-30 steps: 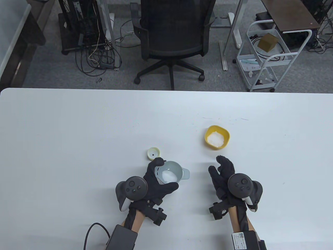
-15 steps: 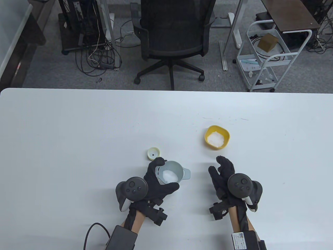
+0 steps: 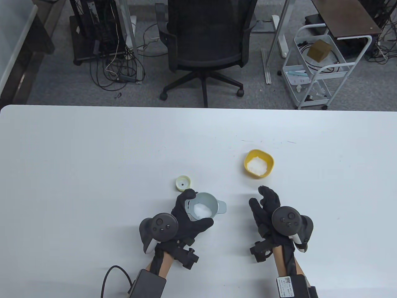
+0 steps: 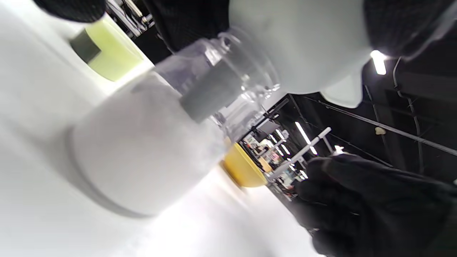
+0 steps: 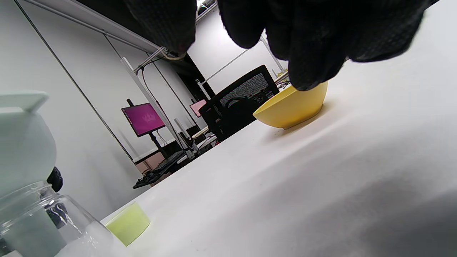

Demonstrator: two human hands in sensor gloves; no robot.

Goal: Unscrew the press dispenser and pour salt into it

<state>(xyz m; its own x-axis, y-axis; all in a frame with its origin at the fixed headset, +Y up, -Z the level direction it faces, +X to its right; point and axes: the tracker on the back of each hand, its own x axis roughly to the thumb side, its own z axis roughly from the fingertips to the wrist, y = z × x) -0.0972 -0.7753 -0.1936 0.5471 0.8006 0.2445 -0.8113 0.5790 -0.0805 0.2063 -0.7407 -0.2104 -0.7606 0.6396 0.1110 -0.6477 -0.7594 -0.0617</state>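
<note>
The dispenser is a clear jar [image 4: 142, 142] full of white salt, standing on the table with a pale grey funnel [image 3: 214, 203] in its neck. Salt lies in the funnel. My left hand [image 3: 198, 208] grips the funnel's rim between thumb and fingers. The jar's yellow-green cap [image 3: 183, 182] lies on the table just behind it. A yellow bowl [image 3: 270, 161] holding salt stands further right. My right hand [image 3: 263, 201] is open and empty, just in front of the bowl. The right wrist view shows the bowl [image 5: 292, 107], the cap [image 5: 128, 223] and the jar [image 5: 43, 221].
The white table [image 3: 93, 161] stretches wide to the left and right of the objects. An office chair [image 3: 204, 46] and a white cart [image 3: 316, 68] stand on the floor beyond its far edge.
My left hand has shifted very slightly on the funnel. Nothing else has moved.
</note>
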